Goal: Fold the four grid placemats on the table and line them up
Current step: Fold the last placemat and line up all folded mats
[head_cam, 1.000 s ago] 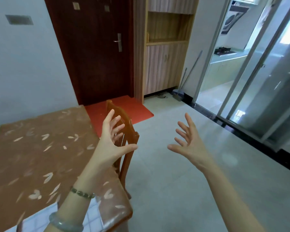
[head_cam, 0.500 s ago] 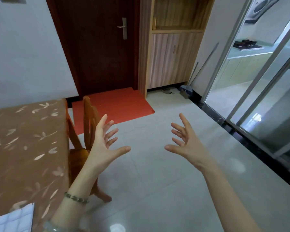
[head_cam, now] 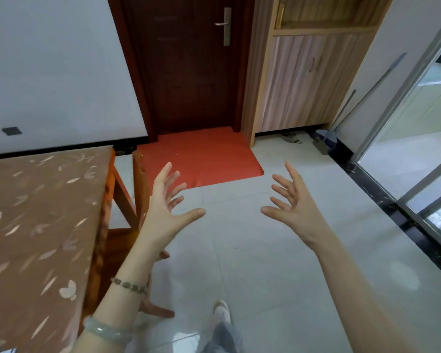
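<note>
My left hand (head_cam: 167, 210) and my right hand (head_cam: 292, 203) are raised in front of me over the tiled floor, palms facing each other, fingers spread, holding nothing. The table (head_cam: 36, 225) with its brown leaf-patterned cover lies to my left. A tiny white sliver at the bottom left edge may be a grid placemat (head_cam: 9, 350); the placemats are otherwise out of view.
A wooden chair (head_cam: 138, 189) is tucked against the table's right side, just behind my left hand. A red mat (head_cam: 201, 159) lies before a dark door (head_cam: 186, 64). A wooden cabinet (head_cam: 303, 80), a broom (head_cam: 326, 141) and glass sliding doors (head_cam: 418, 123) are on the right.
The view has swung right and down, so the table and the grid placemat slid off to the left. Both hands stay raised and open.
</note>
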Motion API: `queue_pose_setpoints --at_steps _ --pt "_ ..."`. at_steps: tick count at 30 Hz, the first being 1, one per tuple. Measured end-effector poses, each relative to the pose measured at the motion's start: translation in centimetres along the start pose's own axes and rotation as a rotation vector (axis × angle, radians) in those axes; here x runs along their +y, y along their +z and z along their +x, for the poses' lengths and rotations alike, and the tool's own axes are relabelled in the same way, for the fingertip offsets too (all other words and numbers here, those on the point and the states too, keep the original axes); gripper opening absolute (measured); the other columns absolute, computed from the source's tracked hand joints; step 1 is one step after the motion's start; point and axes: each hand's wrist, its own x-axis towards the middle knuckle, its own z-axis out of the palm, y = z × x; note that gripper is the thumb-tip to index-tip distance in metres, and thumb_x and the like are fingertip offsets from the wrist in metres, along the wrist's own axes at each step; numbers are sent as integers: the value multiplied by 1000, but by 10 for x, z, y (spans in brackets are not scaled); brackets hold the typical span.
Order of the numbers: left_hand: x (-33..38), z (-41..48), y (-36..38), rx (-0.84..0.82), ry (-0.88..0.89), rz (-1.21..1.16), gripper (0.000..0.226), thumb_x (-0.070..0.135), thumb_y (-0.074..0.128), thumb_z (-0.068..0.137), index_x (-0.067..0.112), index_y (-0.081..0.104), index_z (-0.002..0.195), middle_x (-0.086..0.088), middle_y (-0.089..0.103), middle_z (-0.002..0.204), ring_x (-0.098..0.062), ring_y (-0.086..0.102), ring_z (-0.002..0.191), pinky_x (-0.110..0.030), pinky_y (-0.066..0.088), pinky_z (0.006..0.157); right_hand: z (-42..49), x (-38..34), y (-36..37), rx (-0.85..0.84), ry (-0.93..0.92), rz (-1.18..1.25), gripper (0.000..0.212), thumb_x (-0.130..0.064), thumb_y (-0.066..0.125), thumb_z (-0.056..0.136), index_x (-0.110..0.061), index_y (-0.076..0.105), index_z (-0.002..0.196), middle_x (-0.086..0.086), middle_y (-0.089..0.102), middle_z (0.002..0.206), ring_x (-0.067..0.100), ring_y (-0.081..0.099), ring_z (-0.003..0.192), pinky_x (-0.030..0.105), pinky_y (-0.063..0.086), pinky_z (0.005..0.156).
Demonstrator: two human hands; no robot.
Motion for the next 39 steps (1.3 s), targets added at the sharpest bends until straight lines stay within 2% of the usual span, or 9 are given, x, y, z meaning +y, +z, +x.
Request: queue_pose_setpoints --at_steps 6,12,17,23,26,28,30,35,39 --pt "-23 98 7 74 -58 -8 105 31 82 61 41 18 145 5 35 149 -6 45 129 -31 39 108 123 4 -11 -79 -9 9 103 -5 78 73 -41 16 147 -6 40 144 6 45 127 35 41 106" --pt "-34 193 8 108 -78 0 106 29 81 61 35 20 147 6 35 149 1 46 125 -19 40 101 230 -1 -18 -137 -23 2 103 -5 78 74 -44 14 145 -6 40 143 3 47 125 31 42 104" --pt "-52 261 4 176 -110 -3 105 27 80 61 32 20 148 7 36 148 0 47 125 -24 41 104 322 6 -17 -201 2 23 105 -4 78 72 -42 14 146 -4 39 144 8 47 127 32 43 105" --pt "-90 362 -6 305 -131 -2 102 25 80 60 34 23 144 5 37 147 -5 49 125 -28 41 105 458 23 -3 -313 6 31 111 -19 80 61 -42 12 146 -3 38 145 11 46 128 36 42 105" --pt "-104 418 -10 386 -127 -22 98 24 81 59 39 27 139 6 40 145 -8 52 124 -35 42 107 532 30 7 -401 1 40 107 -7 80 68 -44 13 143 -4 38 144 11 46 128 30 44 103" --pt "-112 451 -12 449 -131 -22 97 23 85 60 45 29 136 10 41 143 -8 52 123 -35 42 106 579 31 15 -467 1 41 104 1 77 72 -45 14 141 -4 39 143 12 46 128 29 44 102" --pt "-120 478 -17 499 -136 -14 99 22 90 61 48 30 135 14 41 142 -6 53 123 -32 42 105 623 29 27 -534 -1 33 105 2 77 72 -44 14 142 -4 39 143 12 46 128 30 44 102" --pt "-136 523 -41 620 -183 -4 102 33 85 54 45 29 138 11 40 143 -6 52 123 -29 42 105 709 23 69 -667 4 42 105 4 76 73 -41 14 144 -5 40 141 9 47 127 26 46 100" --pt "-153 558 -75 706 -198 15 98 40 82 54 49 28 136 14 40 143 -5 52 123 -24 43 100 767 19 120 -783 1 37 107 4 76 73 -38 12 148 -4 39 142 10 47 127 29 45 102"
